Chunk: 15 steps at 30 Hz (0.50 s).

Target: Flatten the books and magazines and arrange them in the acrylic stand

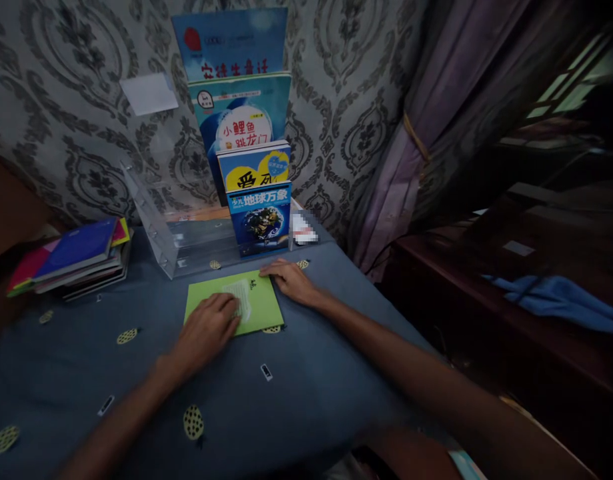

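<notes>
A thin green book [264, 308] with a pale block of print lies flat on the blue tablecloth. My left hand [210, 323] rests on its near left part, palm down and fingers stretched out. At the book's far right corner, my right hand [292, 281] touches the edge with extended fingers; its thumb is hard to make out. Just beyond stands a clear acrylic rack [201, 243] with several books in stepped rows. Lowest in front is a blue book with a globe [260, 223], with a yellow and blue book [251, 170] behind it.
A pile of books [81, 253] lies at the table's left. Taller up the rack are a teal book [241, 117] and a blue book [231, 43], near the patterned wall. A purple curtain [406, 153] hangs right; beyond it, a blue cloth [561, 303] lies on dark furniture.
</notes>
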### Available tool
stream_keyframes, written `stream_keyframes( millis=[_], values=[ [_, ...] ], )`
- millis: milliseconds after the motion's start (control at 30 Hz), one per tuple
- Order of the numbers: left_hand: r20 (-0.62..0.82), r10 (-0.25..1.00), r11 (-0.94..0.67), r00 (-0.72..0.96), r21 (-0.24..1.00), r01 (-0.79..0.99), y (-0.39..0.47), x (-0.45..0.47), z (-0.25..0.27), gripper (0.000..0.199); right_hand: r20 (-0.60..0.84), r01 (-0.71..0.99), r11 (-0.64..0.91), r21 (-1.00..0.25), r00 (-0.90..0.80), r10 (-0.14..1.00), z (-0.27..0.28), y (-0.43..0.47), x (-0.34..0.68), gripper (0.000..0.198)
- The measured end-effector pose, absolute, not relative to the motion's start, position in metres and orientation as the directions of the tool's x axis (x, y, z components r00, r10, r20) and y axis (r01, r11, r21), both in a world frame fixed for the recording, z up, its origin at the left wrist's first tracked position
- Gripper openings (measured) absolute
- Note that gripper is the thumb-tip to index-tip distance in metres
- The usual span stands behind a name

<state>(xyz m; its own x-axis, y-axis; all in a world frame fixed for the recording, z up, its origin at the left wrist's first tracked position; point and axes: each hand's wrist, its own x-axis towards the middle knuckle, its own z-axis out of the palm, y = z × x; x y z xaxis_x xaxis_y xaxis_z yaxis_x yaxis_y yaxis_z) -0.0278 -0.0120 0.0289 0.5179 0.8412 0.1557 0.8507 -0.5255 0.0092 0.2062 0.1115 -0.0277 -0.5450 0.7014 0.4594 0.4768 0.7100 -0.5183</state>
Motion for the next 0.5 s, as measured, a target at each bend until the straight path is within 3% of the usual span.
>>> stream_keyframes(
  millis=[167,500],
  values=[
    [0.224,0.690,-0.721,0.689,0.125,0.682,0.025,0.000,0.005,0.043,0.450,0.455,0.652,-0.606,-0.480,0.753,-0.030,0.113,0.211,0.053],
    [0.272,0.738,-0.663,0.618,0.115,0.740,0.072,0.012,-0.007,0.043,0.459,0.410,0.659,-0.631,-0.488,0.743,-0.032,0.117,0.212,0.055]
  ],
)
